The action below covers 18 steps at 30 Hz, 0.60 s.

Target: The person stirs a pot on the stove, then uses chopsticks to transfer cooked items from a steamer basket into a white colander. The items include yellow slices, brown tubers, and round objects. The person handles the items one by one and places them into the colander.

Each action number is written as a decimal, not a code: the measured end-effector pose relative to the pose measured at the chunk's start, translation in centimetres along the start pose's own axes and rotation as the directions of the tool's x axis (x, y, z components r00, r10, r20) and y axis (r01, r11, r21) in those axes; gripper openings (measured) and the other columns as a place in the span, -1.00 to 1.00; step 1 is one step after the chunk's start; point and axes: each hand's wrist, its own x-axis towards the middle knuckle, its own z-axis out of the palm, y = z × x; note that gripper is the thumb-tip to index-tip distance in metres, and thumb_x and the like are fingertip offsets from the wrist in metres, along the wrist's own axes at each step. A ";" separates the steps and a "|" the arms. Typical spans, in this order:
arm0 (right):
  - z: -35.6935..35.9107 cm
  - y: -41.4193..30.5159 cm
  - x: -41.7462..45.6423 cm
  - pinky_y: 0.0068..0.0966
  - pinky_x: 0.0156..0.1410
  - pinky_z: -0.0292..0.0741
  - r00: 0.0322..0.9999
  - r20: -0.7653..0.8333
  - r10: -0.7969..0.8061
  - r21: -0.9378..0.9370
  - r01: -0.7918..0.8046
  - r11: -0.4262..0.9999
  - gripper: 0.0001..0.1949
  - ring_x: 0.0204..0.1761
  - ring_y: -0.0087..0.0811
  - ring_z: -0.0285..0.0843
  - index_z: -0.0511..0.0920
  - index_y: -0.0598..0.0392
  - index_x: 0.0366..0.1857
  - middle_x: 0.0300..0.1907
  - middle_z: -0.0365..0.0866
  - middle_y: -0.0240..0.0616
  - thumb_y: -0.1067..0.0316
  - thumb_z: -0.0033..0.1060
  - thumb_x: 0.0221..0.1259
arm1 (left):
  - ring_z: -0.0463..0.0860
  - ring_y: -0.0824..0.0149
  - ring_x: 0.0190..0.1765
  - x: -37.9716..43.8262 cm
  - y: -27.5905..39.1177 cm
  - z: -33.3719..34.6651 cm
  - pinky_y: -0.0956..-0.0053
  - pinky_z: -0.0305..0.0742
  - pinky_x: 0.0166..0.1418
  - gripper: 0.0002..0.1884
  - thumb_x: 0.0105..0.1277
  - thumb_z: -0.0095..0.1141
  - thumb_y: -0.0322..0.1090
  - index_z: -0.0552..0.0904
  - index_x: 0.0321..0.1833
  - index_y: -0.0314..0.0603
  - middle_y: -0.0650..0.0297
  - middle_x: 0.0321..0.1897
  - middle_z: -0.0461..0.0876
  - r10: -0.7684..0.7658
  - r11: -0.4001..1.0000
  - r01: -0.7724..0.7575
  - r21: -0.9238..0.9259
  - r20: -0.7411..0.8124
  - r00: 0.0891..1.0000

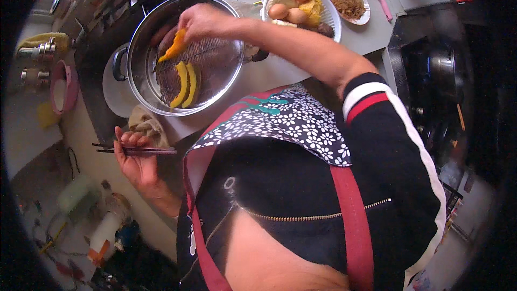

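Observation:
My right hand [202, 22] reaches over a large steel steamer pot [232, 93] and pinches an orange pumpkin slice [174, 48] above its rack. Below that slice, two yellow-green-rinded pumpkin slices [186, 85] lie side by side on the rack. Long reddish-brown pieces, perhaps sweet potatoes [167, 40], sit in the pot's upper left, partly hidden by my right hand. Outside the pot, at the lower left, my left hand [139, 159] holds purple-brown chopsticks [151, 151] roughly level. A beige cloth [147, 123] lies between that hand and the pot.
A white ribbed plastic basket [337, 18] with brown eggs and yellow food stands right of the pot. Beyond it are a dish of brown shreds [347, 0] and a pink-handled brush [381, 2]. A pink basin [64, 87] is at the left; a round white lid or board [115, 85] lies beside the pot.

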 end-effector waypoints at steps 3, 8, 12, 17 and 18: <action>-5.3 -1.9 -5.3 -0.59 -0.12 0.55 0.999 -0.014 0.049 0.111 -0.047 0.993 -0.68 -0.24 -0.39 0.58 0.52 0.17 -0.16 -0.21 0.55 -0.14 0.37 0.30 -0.05 | 0.33 0.41 -0.29 -0.5 -0.3 0.2 0.49 0.29 -0.18 -0.71 0.33 -0.12 -0.27 0.48 0.05 -0.19 0.36 -0.40 0.39 0.008 1.000 -0.008 -0.015 -0.008 1.000; -14.3 1.1 -14.1 -0.63 -0.21 0.52 0.958 0.083 0.273 0.566 -0.271 0.779 -0.67 -0.26 -0.45 0.57 0.47 0.22 -0.10 -0.24 0.57 -0.18 0.47 0.24 0.00 | 0.34 0.41 -0.30 1.3 -1.2 1.3 0.50 0.29 -0.18 -0.72 0.32 -0.10 -0.26 0.49 0.02 -0.19 0.37 -0.40 0.38 -0.054 0.998 0.054 0.020 -0.022 0.998; -16.4 6.2 -18.8 -0.59 0.03 0.48 0.920 0.077 0.385 0.416 -0.381 0.826 -0.73 -0.11 -0.54 0.49 0.49 0.06 -0.17 -0.20 0.51 -0.39 0.43 0.24 0.00 | 0.34 0.42 -0.30 2.0 -2.2 2.4 0.50 0.30 -0.15 -0.71 0.32 -0.11 -0.26 0.48 0.03 -0.21 0.36 -0.40 0.38 -0.108 0.994 0.108 0.035 -0.010 0.994; -15.5 9.2 -19.4 -0.61 -0.08 0.49 0.875 0.085 0.477 0.341 -0.475 0.811 -0.74 -0.23 -0.54 0.50 0.50 0.11 -0.20 -0.28 0.52 -0.36 0.49 0.23 -0.04 | 0.34 0.42 -0.30 2.7 -2.9 3.5 0.50 0.30 -0.14 -0.70 0.33 -0.13 -0.27 0.46 0.05 -0.22 0.36 -0.41 0.38 -0.152 0.987 0.151 0.054 0.017 0.988; -15.3 9.9 -19.2 -0.61 -0.09 0.49 0.893 0.053 0.447 0.293 -0.442 0.848 -0.74 -0.24 -0.54 0.50 0.49 0.12 -0.19 -0.29 0.52 -0.35 0.49 0.21 -0.04 | 0.33 0.42 -0.30 2.7 -2.9 3.5 0.51 0.29 -0.15 -0.70 0.33 -0.12 -0.26 0.46 0.05 -0.22 0.36 -0.42 0.37 -0.153 0.987 0.151 0.054 0.026 0.988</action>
